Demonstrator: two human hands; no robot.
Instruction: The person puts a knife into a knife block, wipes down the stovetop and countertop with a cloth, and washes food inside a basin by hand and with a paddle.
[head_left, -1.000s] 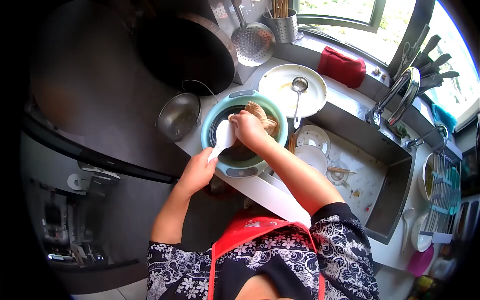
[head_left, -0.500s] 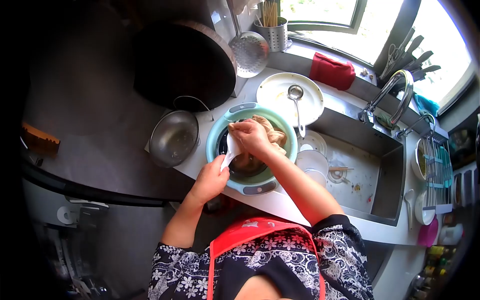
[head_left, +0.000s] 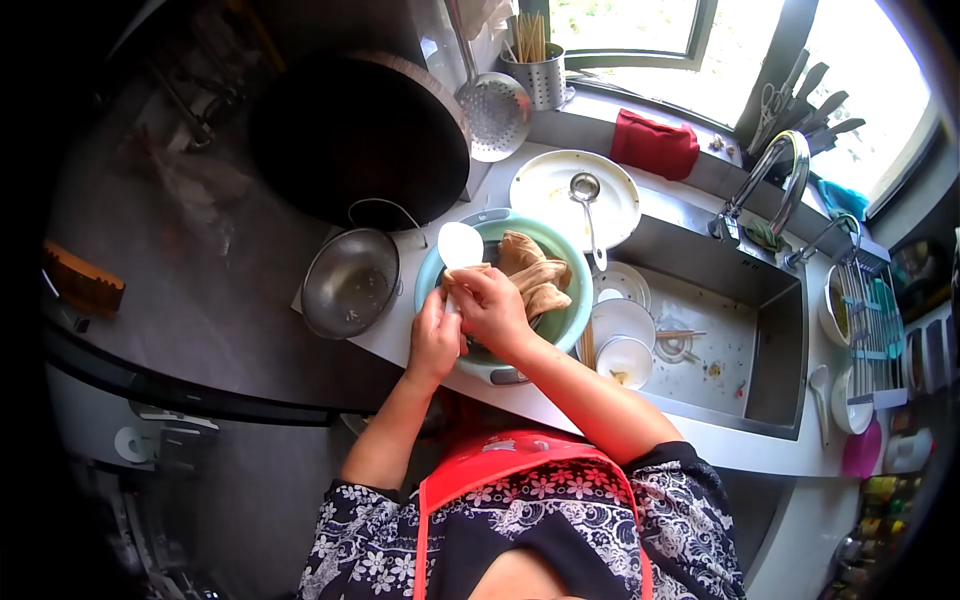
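Note:
My left hand [head_left: 435, 335] is closed round the handle of a white spoon [head_left: 460, 245], whose bowl points up over the left rim of a green basin [head_left: 575, 325]. My right hand [head_left: 488, 308] pinches a bit of tan cloth against the spoon's handle, and the two hands touch. More of the folded tan cloth [head_left: 540, 275] lies in the basin, to the right of my right hand. Dark contents show in part beneath the cloth; my hands hide the rest of the basin's inside.
A metal bowl [head_left: 352, 283] stands left of the basin. Behind it are a large plate [head_left: 550, 180] and a metal ladle [head_left: 586, 188]. The sink [head_left: 715, 370] at right holds a white bowl [head_left: 625, 362] and other dishes. A faucet [head_left: 790, 180] rises behind it.
The spoon's bowl has come up from inside the basin to above its rim. My hands have drawn together at the handle, and my right hand has moved lower. The view has shifted slightly.

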